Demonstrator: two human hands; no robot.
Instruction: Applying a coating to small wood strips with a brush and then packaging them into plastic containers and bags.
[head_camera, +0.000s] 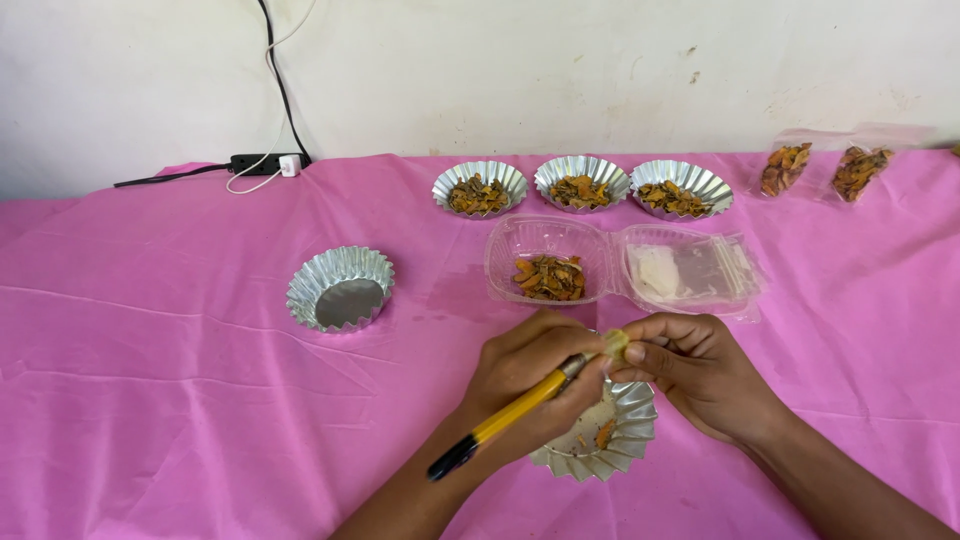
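Head view: the left hand (525, 375) grips a yellow-handled craft knife (510, 412), fingers closed around its shaft, the tip meeting a small pale yellow piece (615, 344) pinched between the fingers of the right hand (700, 375). Both hands hover over a fluted foil cup (620, 440) on the pink-covered worktop (150, 400). Just beyond lies an open clear plastic clamshell (548, 262) holding orange-brown slices; an empty foil cup (340, 290) stands to the left, three filled foil cups (580, 185) stand behind.

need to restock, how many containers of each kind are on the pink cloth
Fluted foil cups: 5
Clear plastic clamshell box: 1
Clear plastic bags with orange pieces: 2
Total: 8
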